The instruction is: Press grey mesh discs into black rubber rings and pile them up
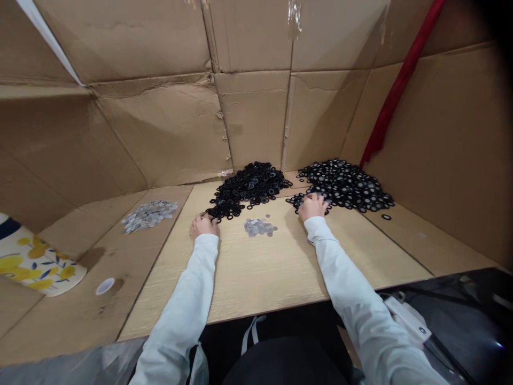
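My left hand (203, 224) rests on the wooden board (256, 272) at the near edge of a pile of plain black rings (250, 188), fingers curled onto the rings. My right hand (312, 206) lies at the near edge of a second pile of black rings with grey centres (347, 184), fingers bent down into it. What either hand holds is hidden. A small heap of grey discs (259, 227) sits between my hands. Both arms wear white sleeves.
A larger heap of grey discs (149, 215) lies to the left on cardboard. Cardboard walls (160, 133) enclose the back and sides. A yellow-flowered cloth (38, 262) and a small white cap (105, 286) lie at the left. A red strip (395, 88) runs up the right wall.
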Available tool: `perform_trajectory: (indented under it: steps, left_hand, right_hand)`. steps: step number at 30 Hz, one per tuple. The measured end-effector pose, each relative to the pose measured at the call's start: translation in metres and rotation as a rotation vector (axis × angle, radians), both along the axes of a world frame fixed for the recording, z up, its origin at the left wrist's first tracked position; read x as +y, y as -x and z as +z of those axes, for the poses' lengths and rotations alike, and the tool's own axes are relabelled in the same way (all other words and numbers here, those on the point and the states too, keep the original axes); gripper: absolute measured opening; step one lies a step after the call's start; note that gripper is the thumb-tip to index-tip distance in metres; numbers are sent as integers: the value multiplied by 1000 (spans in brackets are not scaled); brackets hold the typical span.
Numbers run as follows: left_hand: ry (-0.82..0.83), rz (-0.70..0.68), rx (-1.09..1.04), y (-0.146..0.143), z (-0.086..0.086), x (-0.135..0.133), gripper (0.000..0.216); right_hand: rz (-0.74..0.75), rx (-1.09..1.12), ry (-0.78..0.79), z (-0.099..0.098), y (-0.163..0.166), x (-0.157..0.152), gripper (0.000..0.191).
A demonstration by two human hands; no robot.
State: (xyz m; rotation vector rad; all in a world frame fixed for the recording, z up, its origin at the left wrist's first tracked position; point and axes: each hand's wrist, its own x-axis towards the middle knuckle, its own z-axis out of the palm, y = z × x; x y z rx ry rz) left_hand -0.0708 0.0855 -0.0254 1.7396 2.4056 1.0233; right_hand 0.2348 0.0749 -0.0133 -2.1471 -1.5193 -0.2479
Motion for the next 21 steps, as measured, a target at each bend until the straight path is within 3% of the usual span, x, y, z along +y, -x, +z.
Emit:
perform_trajectory:
  steps: [2, 5, 7, 10, 15, 18, 21]
  left_hand:
    - [-28, -40, -25, 0, 2, 0, 12]
    - [-67, -152, -107, -8, 4, -1, 13]
    - [-67, -264, -258, -20, 2, -3, 14]
    - [-5, -420, -644, -43, -4, -8, 14]
    - [137, -450, -1149, -70, -7, -19, 18]
    - [137, -417, -1306, -73, -3, -23, 16]
    - [65, -371, -1323, -72, 0, -24, 15]
  right_hand:
    - [181, 3, -12, -2, 17, -4, 27]
    - [667, 0, 81, -10, 55, -11, 28]
    - [836, -42, 66, -16, 80, -16, 32]
    - [825, -115, 57, -22, 103, -21, 32]
    - [777, -106, 42, -23, 104, -20, 22]
    - [757, -1, -20, -24, 101, -17, 17]
    - [751, 200, -35, -24, 100, -15, 12]
